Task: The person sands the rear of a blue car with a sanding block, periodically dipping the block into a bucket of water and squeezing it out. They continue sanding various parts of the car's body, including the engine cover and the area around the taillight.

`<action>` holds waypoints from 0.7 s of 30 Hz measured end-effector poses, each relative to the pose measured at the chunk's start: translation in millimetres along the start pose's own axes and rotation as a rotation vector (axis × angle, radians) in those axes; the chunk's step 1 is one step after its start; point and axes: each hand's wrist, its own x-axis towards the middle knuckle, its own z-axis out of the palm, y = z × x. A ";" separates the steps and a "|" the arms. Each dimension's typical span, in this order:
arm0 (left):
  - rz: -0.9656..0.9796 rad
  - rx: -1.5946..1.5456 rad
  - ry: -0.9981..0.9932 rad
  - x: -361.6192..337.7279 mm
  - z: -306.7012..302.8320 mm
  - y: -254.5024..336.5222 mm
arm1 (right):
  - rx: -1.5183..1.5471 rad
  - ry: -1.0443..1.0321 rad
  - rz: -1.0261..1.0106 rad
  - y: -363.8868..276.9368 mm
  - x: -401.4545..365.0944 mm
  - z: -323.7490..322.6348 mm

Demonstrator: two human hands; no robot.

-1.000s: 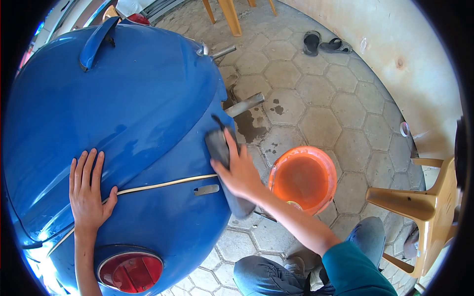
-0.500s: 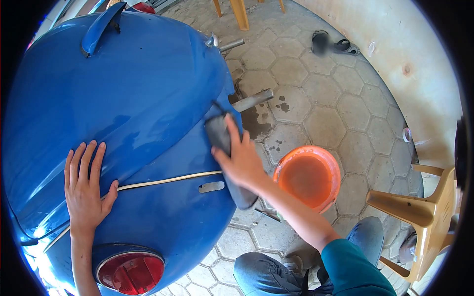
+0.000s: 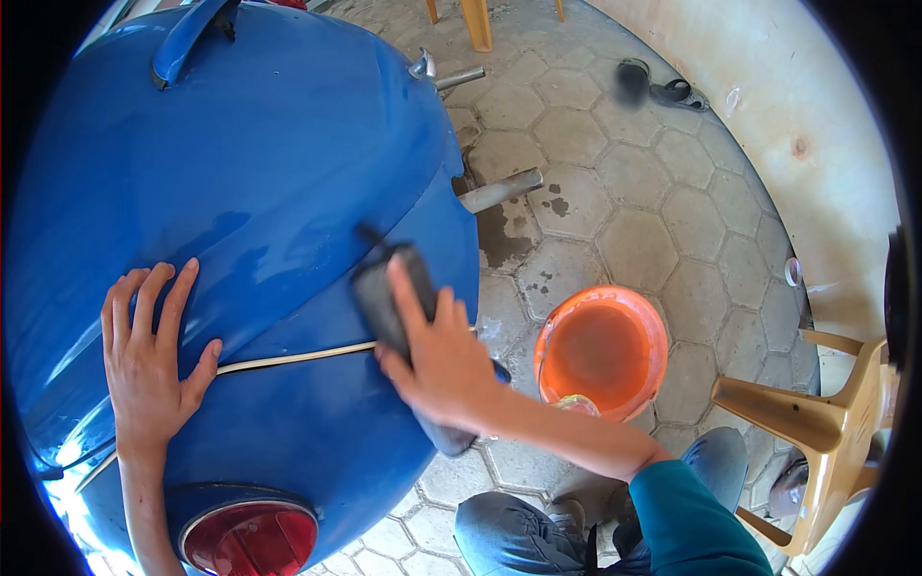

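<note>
A rounded blue car body (image 3: 317,144) fills the left side of the view. Flat on its panel rests my left hand (image 3: 149,374), fingers spread, beside a thin cream trim strip (image 3: 293,361). My right hand (image 3: 437,360) is wrapped over a long dark grey pad (image 3: 379,293), which looks like a sanding block and is blurred by motion. The pad lies against the blue panel, across the strip's right part. Below my left hand sits a round red tail light (image 3: 252,538).
An orange bucket (image 3: 603,350) of cloudy liquid stands on the hexagonal paving (image 3: 639,245). A tan plastic chair (image 3: 831,422) is at the right, with sandals (image 3: 672,93) farther back by the pale wall (image 3: 768,86). Metal pipes (image 3: 501,190) stick out from the car.
My right hand has moved the dark pad leftward across the panel. My left hand sits slightly farther left. The whole view has shifted a little.
</note>
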 end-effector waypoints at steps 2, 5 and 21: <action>0.019 -0.009 0.002 6.7 -0.6 4.6 | 0.043 -0.015 0.007 8.8 6.5 -1.5; 0.032 -0.051 -0.037 17.4 -10.5 5.7 | 0.142 0.016 0.167 29.4 37.7 -16.7; 0.039 -0.306 0.027 18.5 -36.4 -15.0 | 0.282 0.164 0.204 64.9 -19.8 15.0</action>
